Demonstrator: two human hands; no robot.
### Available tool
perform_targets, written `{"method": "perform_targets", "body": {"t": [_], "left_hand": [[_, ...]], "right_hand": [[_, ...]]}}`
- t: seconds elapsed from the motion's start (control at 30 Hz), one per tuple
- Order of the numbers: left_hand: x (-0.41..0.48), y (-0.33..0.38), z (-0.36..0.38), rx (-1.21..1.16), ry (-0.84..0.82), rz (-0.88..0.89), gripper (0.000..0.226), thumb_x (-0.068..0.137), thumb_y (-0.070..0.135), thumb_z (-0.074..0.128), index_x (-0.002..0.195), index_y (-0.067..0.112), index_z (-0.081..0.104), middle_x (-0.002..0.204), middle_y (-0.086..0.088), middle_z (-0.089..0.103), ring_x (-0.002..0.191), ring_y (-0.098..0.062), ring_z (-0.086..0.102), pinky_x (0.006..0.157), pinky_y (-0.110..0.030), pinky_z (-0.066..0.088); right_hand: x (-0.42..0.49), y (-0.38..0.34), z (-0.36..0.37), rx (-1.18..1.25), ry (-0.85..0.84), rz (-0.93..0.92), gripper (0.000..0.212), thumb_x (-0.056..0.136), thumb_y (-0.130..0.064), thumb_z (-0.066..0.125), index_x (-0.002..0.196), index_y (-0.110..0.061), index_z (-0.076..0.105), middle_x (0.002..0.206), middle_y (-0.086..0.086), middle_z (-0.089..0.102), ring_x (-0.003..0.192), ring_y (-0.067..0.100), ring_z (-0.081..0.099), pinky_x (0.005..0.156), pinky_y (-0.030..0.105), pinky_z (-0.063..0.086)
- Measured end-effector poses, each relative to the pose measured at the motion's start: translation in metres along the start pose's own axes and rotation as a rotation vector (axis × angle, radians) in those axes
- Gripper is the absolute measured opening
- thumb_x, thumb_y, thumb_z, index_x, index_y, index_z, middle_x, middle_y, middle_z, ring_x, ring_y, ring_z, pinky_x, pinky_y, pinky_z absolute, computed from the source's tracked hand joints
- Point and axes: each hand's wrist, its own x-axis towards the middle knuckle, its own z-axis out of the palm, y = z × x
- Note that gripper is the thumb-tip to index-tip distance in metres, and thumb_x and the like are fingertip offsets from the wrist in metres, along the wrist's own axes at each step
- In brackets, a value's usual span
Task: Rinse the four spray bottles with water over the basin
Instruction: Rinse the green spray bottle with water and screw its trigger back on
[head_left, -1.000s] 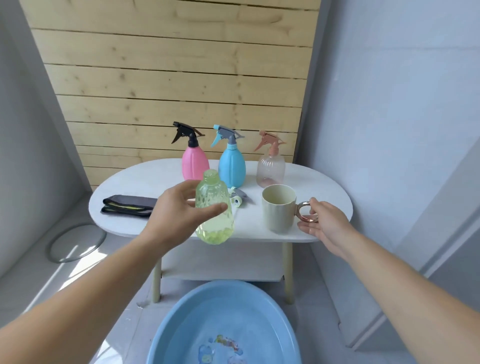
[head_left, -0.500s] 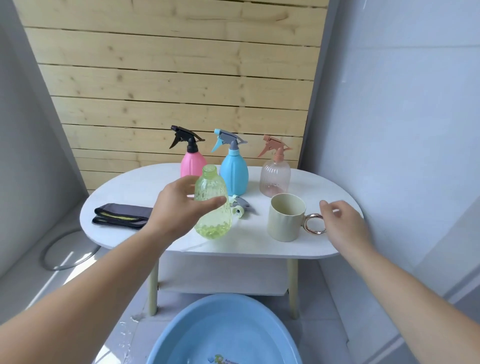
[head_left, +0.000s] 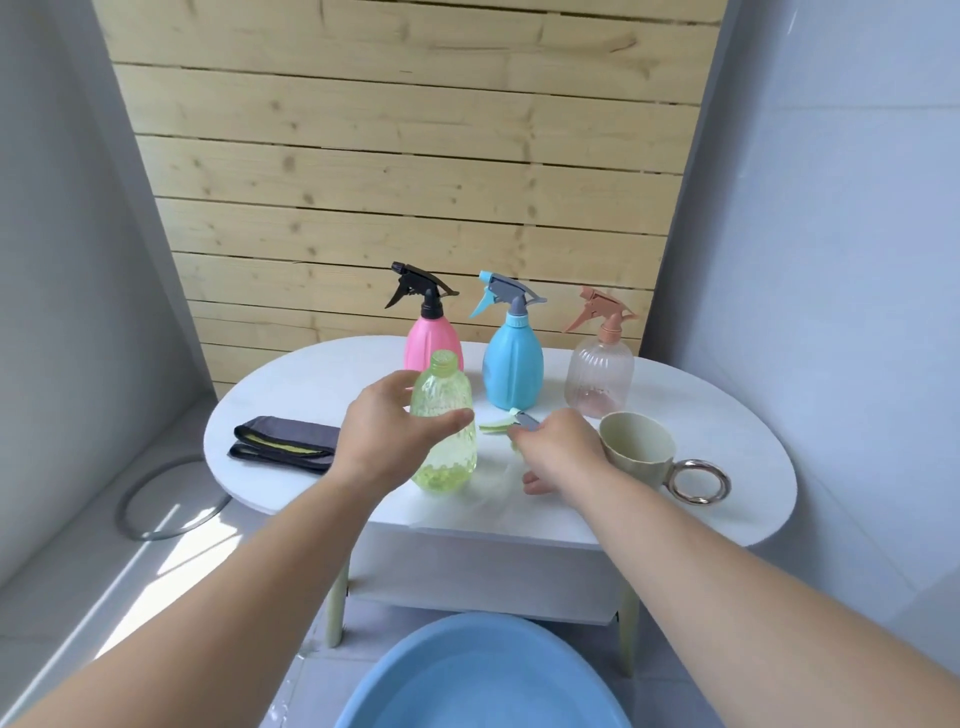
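Note:
My left hand (head_left: 384, 441) grips a clear green spray bottle (head_left: 444, 415) round its middle, upright, with no spray head on its neck, over the front of the white table (head_left: 727, 467). My right hand (head_left: 563, 452) reaches over the green and grey spray head (head_left: 501, 425) lying on the table, fingers curled onto it. Behind stand a pink bottle (head_left: 434, 343), a blue bottle (head_left: 514, 369) and a clear pinkish bottle (head_left: 597, 379), all with their spray heads on. The blue basin (head_left: 483, 680) sits on the floor below me.
A cream mug (head_left: 641, 447) with a gold ring handle stands just right of my right hand. A folded grey cloth (head_left: 283, 441) lies at the table's left. A hose ring (head_left: 156, 519) lies on the floor to the left. Walls close in on both sides.
My right hand has let go of the mug handle and moved left to the spray head. My left hand keeps holding the green bottle. The view has tilted upward.

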Motion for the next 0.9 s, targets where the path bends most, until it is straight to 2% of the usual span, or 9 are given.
{"method": "perform_targets", "body": {"t": [0.1, 0.2, 0.27, 0.33, 0.5, 0.6, 0.67, 0.77, 0.9], "left_hand": [[0.006, -0.008, 0.002, -0.013, -0.007, -0.015, 0.060, 0.072, 0.042, 0.091, 0.126, 0.026, 0.069, 0.114, 0.005, 0.073, 0.103, -0.016, 0.072, 0.090, -0.043, 0.060], [0.009, -0.009, 0.004, -0.030, -0.028, -0.012, 0.076, 0.063, 0.053, 0.090, 0.131, 0.027, 0.068, 0.121, 0.005, 0.073, 0.108, -0.015, 0.071, 0.093, -0.043, 0.060], [0.011, -0.010, 0.004, -0.039, -0.040, -0.005, 0.090, 0.053, 0.063, 0.084, 0.134, 0.028, 0.066, 0.125, 0.005, 0.072, 0.112, -0.015, 0.070, 0.095, -0.044, 0.060], [0.014, -0.011, 0.005, -0.050, -0.061, 0.002, 0.090, 0.053, 0.062, 0.084, 0.135, 0.028, 0.066, 0.125, 0.005, 0.071, 0.114, -0.015, 0.069, 0.095, -0.045, 0.060], [0.016, -0.014, 0.003, -0.036, -0.091, 0.000, 0.078, 0.067, 0.053, 0.090, 0.136, 0.029, 0.063, 0.124, 0.005, 0.067, 0.111, -0.016, 0.068, 0.094, -0.045, 0.059], [0.016, -0.014, 0.002, -0.025, -0.094, 0.009, 0.068, 0.072, 0.049, 0.090, 0.132, 0.030, 0.064, 0.117, 0.009, 0.066, 0.112, -0.015, 0.067, 0.095, -0.045, 0.059], [0.014, -0.014, 0.002, -0.012, -0.102, 0.014, 0.062, 0.073, 0.048, 0.090, 0.128, 0.032, 0.066, 0.113, 0.010, 0.066, 0.111, -0.015, 0.067, 0.095, -0.045, 0.058], [0.012, -0.014, 0.002, 0.001, -0.111, 0.030, 0.065, 0.072, 0.051, 0.090, 0.129, 0.031, 0.065, 0.122, 0.005, 0.068, 0.116, -0.016, 0.065, 0.097, -0.045, 0.057], [0.010, -0.013, 0.002, -0.024, -0.147, 0.022, 0.078, 0.064, 0.058, 0.089, 0.132, 0.031, 0.063, 0.128, 0.004, 0.067, 0.116, -0.018, 0.066, 0.096, -0.046, 0.058]], "right_hand": [[0.023, -0.005, 0.010, -0.057, 0.105, 0.100, 0.042, 0.083, -0.039, 0.067, 0.107, -0.006, 0.056, 0.092, 0.011, 0.068, 0.059, 0.033, 0.072, 0.048, 0.046, 0.060], [0.039, -0.002, 0.020, -0.200, 0.148, 0.128, 0.044, 0.087, -0.044, 0.064, 0.109, -0.007, 0.055, 0.092, 0.008, 0.068, 0.057, 0.028, 0.067, 0.037, 0.023, 0.047], [0.048, -0.001, 0.025, -0.283, 0.171, 0.115, 0.040, 0.088, -0.044, 0.063, 0.107, -0.010, 0.054, 0.095, 0.007, 0.069, 0.067, 0.029, 0.068, 0.043, 0.020, 0.039], [0.054, 0.000, 0.027, -0.317, 0.184, 0.119, 0.039, 0.086, -0.042, 0.066, 0.106, -0.011, 0.055, 0.098, 0.009, 0.070, 0.083, 0.032, 0.070, 0.054, 0.026, 0.043], [0.049, -0.009, 0.018, -0.230, 0.205, 0.043, 0.025, 0.081, -0.034, 0.065, 0.092, -0.012, 0.056, 0.091, 0.009, 0.070, 0.076, 0.032, 0.071, 0.054, 0.026, 0.044], [0.036, -0.026, 0.002, -0.199, 0.316, -0.117, 0.021, 0.087, -0.030, 0.063, 0.096, -0.012, 0.055, 0.093, 0.006, 0.065, 0.088, 0.032, 0.065, 0.066, 0.032, 0.047], [0.023, -0.044, -0.014, -0.097, 0.412, -0.230, 0.022, 0.088, -0.033, 0.065, 0.094, -0.014, 0.054, 0.092, 0.001, 0.059, 0.091, 0.031, 0.064, 0.074, 0.034, 0.050], [0.001, -0.082, -0.040, 0.172, 0.473, -0.383, 0.025, 0.086, -0.045, 0.067, 0.088, -0.024, 0.054, 0.092, -0.008, 0.065, 0.085, 0.024, 0.071, 0.080, 0.039, 0.056], [-0.021, -0.138, -0.061, 0.517, 0.349, -0.486, 0.013, 0.093, -0.033, 0.066, 0.085, -0.023, 0.067, 0.072, -0.010, 0.067, 0.077, 0.014, 0.072, 0.061, 0.023, 0.052]]}}
